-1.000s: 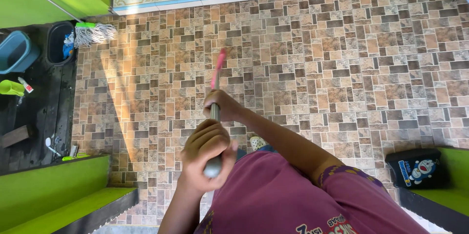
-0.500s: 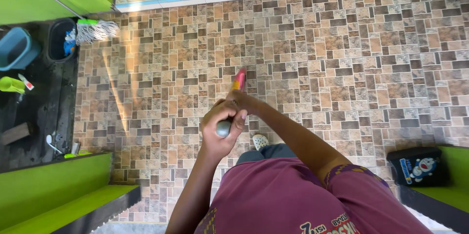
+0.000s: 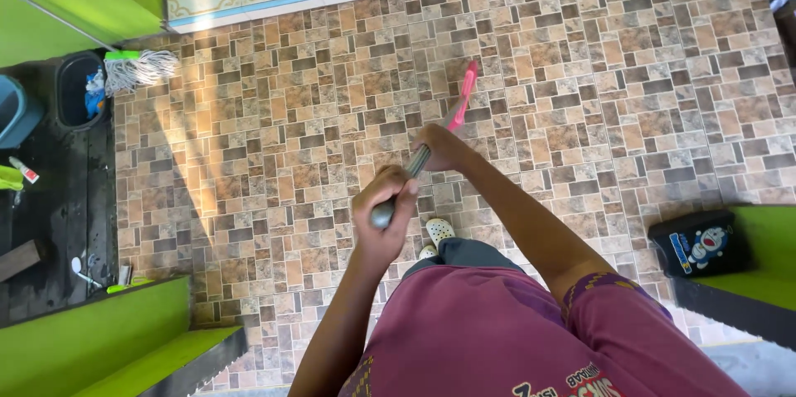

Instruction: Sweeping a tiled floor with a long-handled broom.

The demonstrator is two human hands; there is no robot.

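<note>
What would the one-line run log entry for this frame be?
left hand: grips top of metal handle | right hand: grips handle lower down | pink tool head: over patterned tile floor | string mop: by black bucket

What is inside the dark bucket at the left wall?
The dark bucket holds something blue, and a white string mop head lies against its rim. The bottom is hidden in shadow.

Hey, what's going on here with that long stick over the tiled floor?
A person in a purple shirt grips a long-handled tool with both hands. The left hand wraps the grey top end, and the right hand holds lower down. The pink lower part slants down towards the brown patterned tile floor; its working end is hard to make out. A string mop lies by a dark bucket at the far left.
</note>
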